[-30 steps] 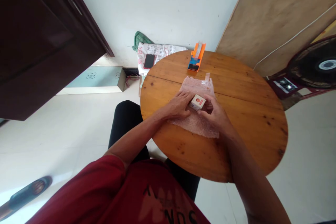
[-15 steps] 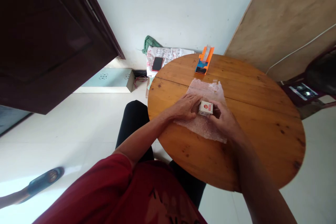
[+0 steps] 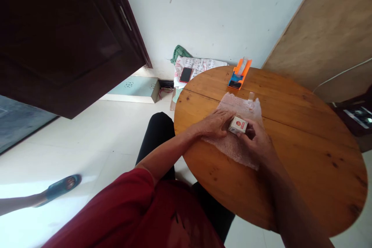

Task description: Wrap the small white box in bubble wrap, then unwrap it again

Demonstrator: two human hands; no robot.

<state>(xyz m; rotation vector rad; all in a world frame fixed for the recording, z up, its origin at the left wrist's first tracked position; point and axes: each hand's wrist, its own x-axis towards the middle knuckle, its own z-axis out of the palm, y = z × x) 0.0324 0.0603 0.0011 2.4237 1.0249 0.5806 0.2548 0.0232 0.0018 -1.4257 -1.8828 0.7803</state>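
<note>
A small white box (image 3: 238,124) with a red emblem on top rests on a sheet of bubble wrap (image 3: 232,152) spread over the wooden table. My right hand (image 3: 257,138) grips the box from its right side, thumb at the near edge and fingers at the far edge. On the other side, my left hand (image 3: 216,123) lies flat on the bubble wrap with its fingers stretched out, close to the box's left face. Whether those fingertips touch the box I cannot tell.
An orange and blue tape dispenser (image 3: 240,74) stands towards the far edge of the round table (image 3: 305,139). Beyond the table, a phone (image 3: 186,74) lies on a white printed sack (image 3: 200,64). Another person's slippered foot (image 3: 65,185) is on the floor at left.
The view has shifted, so everything appears further right and slightly lower. The box looks turned a little between my hands, which keep about the same places on the bubble wrap.
</note>
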